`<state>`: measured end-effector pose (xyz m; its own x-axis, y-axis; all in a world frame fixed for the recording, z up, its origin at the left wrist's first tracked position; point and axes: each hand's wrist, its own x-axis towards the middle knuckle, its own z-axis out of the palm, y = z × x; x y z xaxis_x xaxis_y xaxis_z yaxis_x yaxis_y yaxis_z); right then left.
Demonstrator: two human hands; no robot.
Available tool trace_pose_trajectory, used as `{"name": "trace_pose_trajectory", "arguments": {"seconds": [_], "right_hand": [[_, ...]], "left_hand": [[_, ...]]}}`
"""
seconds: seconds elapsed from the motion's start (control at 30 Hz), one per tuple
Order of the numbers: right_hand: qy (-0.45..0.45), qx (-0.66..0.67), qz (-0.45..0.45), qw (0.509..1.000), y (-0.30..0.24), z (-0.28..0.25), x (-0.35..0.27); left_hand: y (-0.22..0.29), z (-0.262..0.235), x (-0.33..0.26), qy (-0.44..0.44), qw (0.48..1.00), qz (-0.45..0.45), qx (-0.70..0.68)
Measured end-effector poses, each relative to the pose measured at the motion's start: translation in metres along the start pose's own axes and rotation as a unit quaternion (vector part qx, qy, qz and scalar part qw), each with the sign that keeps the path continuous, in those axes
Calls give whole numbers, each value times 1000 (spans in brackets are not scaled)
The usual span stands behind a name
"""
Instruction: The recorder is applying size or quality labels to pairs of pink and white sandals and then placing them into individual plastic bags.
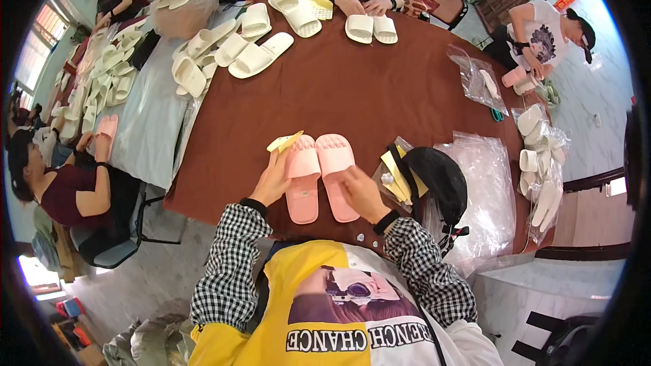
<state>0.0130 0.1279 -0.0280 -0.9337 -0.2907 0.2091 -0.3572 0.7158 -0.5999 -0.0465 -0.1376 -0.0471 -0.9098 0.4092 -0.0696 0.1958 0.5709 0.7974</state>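
Observation:
A pair of pink slippers lies side by side on the brown table, soles down, straps toward the far side. My left hand (272,179) is closed at the outer edge of the left pink slipper (302,196), with a yellow sheet (285,141) pinched at its fingertips beside the toe. On the right pink slipper (336,152), my right hand (363,193) has its fingers curled at the strap's open edge; the fingertips are partly hidden. Right of that hand are more yellow sheets (399,175) and a black cap (436,179).
Clear plastic bags (478,196) lie at the right, near bagged white slippers (539,163). Several white slippers (261,54) are spread along the far left of the brown table (352,88). Scissors (498,115) rest at the right. Co-workers handle slippers around the tables.

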Motion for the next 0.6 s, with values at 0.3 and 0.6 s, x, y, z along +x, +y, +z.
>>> {"name": "trace_pose_trajectory", "arguments": {"seconds": [0.3,0.6], "right_hand": [[-105,-140,-89,981,-21,42,-11],[-106,-43,-166,979,-28,50,5]], "left_hand": [[-3,4,-5,-20,1000,3,-22],[8,0,-14,-80,994,24,78]]}}
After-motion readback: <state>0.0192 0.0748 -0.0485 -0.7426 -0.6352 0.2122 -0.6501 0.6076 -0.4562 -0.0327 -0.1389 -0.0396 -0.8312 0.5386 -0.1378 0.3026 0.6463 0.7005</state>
